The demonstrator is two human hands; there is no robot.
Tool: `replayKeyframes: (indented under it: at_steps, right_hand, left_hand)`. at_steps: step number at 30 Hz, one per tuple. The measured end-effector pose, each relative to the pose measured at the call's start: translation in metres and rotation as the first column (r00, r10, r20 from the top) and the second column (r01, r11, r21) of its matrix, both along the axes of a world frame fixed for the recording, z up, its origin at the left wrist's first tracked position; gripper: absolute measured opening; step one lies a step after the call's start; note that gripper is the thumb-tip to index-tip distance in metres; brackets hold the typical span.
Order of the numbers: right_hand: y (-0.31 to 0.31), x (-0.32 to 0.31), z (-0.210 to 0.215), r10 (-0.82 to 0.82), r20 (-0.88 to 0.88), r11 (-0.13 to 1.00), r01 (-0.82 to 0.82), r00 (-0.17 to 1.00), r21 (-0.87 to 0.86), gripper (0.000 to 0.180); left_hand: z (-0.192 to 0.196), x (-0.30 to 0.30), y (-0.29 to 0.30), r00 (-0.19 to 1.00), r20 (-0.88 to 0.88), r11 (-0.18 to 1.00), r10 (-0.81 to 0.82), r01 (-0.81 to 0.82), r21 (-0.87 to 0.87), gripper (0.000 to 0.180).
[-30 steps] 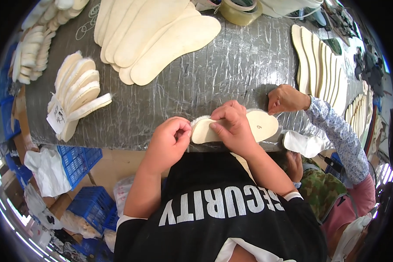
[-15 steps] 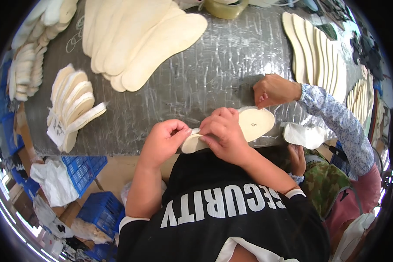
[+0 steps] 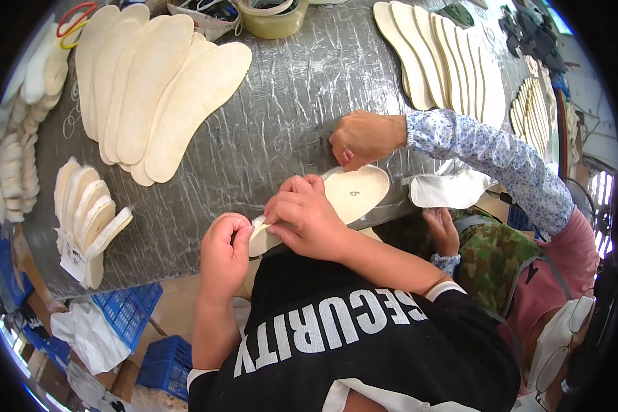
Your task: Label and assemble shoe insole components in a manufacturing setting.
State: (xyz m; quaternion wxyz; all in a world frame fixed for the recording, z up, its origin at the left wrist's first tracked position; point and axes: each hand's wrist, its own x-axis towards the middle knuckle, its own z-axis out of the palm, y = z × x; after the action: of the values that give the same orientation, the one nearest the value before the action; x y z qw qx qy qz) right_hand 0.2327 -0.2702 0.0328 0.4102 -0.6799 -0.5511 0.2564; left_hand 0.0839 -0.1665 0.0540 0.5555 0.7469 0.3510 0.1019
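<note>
The left hand (image 3: 225, 247) is curled shut, pinching the near end of a pale insole (image 3: 353, 196) between thumb and fingers. The right hand (image 3: 305, 216) lies half closed on top, fingertips pressing the same end. The insole lies at the bench's (image 3: 281, 110) near edge, its far end toward the right. Just beyond it, a co-worker's hand (image 3: 360, 137) in a flowered sleeve rests closed on the bench. Insole stacks (image 3: 154, 89) lie toward the far left corner, a smaller stack (image 3: 89, 216) at the left edge.
</note>
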Motion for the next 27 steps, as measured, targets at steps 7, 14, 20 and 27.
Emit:
replayKeyframes:
  at_steps: [7, 14, 20, 27]
  right_hand:
    - [0.001, -0.001, 0.000, -0.011, 0.009, 1.000, 0.011, 1.000, 0.014, 0.019]
    - [0.001, 0.016, 0.003, 0.000, 0.033, 0.999, 0.001, 0.999, -0.040, 0.030]
    - [-0.005, 0.050, 0.005, 0.085, 0.135, 0.970, -0.051, 0.987, -0.237, 0.043]
    - [-0.012, 0.051, 0.003, 0.074, 0.168, 0.965, -0.028, 0.983, -0.260, 0.040]
  left_hand:
    - [-0.006, -0.006, -0.005, 0.980, -0.004, 0.899, 0.197, -0.182, -0.398, 0.011]
    - [-0.009, -0.009, 0.003, 0.994, -0.100, 0.980, -0.036, 0.016, -0.199, 0.016]
    - [-0.016, -0.011, 0.005, 0.988, -0.150, 0.989, -0.031, 0.009, -0.151, 0.018]
    - [-0.017, 0.007, 0.011, 0.973, -0.179, 0.909, -0.143, 0.200, 0.366, 0.030]
